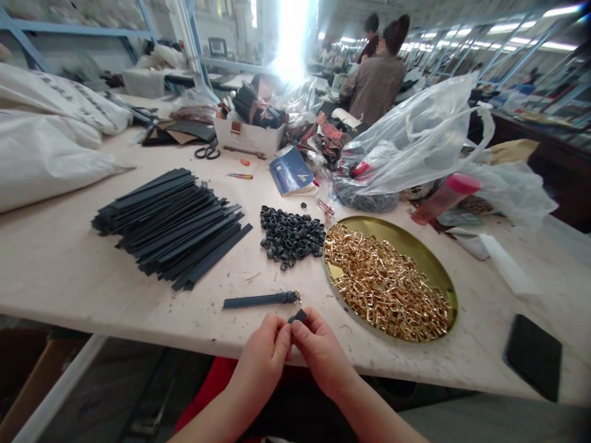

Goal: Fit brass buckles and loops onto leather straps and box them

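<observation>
Close to the table's front edge, my left hand and my right hand meet, fingers pinched together. Between them is a dark leather strap; only a short dark part shows above the fingertips, and the fingers hide the rest. Just beyond lies a finished strap with a gold buckle at its right end. Farther off is a heap of small black loops. To its left lies a pile of flat black straps. A round gold tray on the right holds many gold buckles.
A black phone lies at the right front edge. Behind the tray are a pink-capped bottle and clear plastic bags. A blue booklet, scissors and a white box stand farther back. White sacks fill the left.
</observation>
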{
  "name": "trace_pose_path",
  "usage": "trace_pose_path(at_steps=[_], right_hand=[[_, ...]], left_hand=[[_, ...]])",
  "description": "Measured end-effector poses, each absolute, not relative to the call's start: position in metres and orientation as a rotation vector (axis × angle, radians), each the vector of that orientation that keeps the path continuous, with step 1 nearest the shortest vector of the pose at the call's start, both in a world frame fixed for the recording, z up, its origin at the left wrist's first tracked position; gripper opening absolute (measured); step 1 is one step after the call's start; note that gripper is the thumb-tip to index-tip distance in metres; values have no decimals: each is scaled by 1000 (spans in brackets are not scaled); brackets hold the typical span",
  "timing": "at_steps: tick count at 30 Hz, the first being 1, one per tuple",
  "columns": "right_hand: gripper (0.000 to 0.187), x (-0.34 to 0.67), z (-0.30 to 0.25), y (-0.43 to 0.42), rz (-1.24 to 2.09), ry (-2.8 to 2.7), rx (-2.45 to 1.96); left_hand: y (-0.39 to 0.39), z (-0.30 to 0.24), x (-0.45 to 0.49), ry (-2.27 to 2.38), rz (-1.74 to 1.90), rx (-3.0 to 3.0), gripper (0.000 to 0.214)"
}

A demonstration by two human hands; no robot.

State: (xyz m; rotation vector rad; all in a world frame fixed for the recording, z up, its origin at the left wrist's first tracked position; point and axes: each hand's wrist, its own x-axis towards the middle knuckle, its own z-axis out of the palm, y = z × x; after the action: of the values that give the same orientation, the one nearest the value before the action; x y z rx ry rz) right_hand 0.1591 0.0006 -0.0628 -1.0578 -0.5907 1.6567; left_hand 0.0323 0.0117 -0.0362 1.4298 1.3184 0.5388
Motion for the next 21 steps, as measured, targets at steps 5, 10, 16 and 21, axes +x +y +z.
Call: trace_pose_path(at_steps=[5, 10, 16, 21], right_hand=[[23, 157, -61, 7, 1561, -732, -1199], [23, 174, -55, 22, 1527, -1141, -1250], [17, 258, -36, 98, 262, -1934, -1981], [5, 284, -45, 134, 279, -2036, -2102]], left_hand=[[20, -45, 30, 1049, 445, 1187, 29], [28, -37, 22, 965, 408, 1056, 50], [35, -26, 31, 1014, 501, 1088, 28], [29, -22, 43, 1100, 509, 1168, 15]])
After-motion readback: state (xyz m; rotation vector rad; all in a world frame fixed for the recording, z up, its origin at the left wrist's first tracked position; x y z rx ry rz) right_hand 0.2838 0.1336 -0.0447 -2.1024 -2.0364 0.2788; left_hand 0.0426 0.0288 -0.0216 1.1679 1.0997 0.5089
